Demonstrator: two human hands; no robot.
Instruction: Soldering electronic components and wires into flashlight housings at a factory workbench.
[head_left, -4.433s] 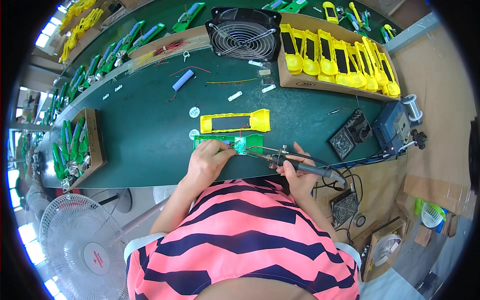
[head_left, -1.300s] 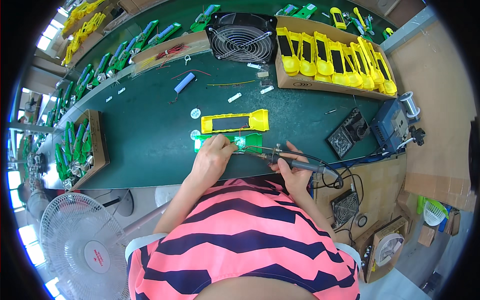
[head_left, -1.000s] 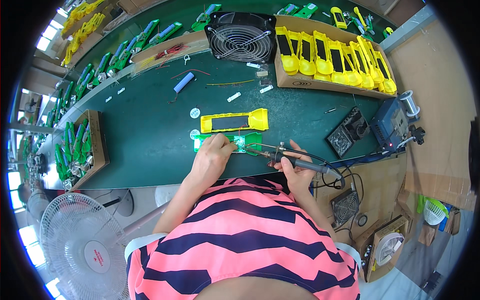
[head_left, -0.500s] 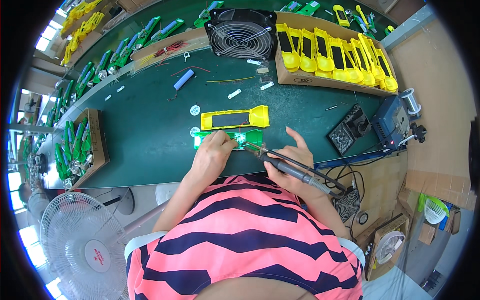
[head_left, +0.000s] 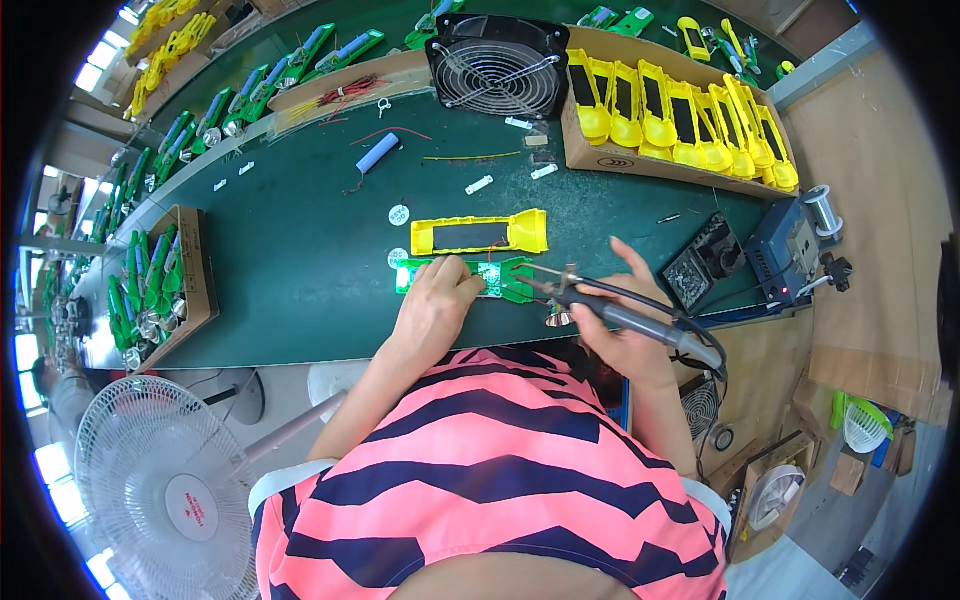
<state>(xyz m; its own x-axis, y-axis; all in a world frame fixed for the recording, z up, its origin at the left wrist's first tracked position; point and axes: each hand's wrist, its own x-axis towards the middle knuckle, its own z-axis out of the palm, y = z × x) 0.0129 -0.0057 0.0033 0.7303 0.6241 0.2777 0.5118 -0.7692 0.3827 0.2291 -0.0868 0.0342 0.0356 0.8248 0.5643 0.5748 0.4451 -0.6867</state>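
Observation:
My left hand (head_left: 438, 305) rests over a green plastic housing (head_left: 407, 276), its fingertips pinched together at the circuit board (head_left: 491, 279) in it. Whatever is between those fingertips is hidden. A soldering iron (head_left: 640, 322) with a thin tube alongside it is gripped in my right hand (head_left: 630, 340), whose index finger points up and away. The iron's tip lies near the housing's right end, blurred by motion. Just below, by the table's near edge, is a shiny reflector cup (head_left: 559, 318). A yellow housing (head_left: 530, 231) with a black panel lies just beyond the green one.
A blue battery cell (head_left: 379, 153) and small white strips (head_left: 480, 184) lie farther back. Behind stand a black fan (head_left: 500, 75) and a carton (head_left: 640, 165) of yellow housings. At right are a tip-cleaning stand (head_left: 700, 262) and a blue soldering station (head_left: 785, 245); another carton (head_left: 200, 285) is at left.
My right hand has drawn the soldering iron back to the right, off the circuit board. The reflector cup now shows below it. My left hand stays at the board.

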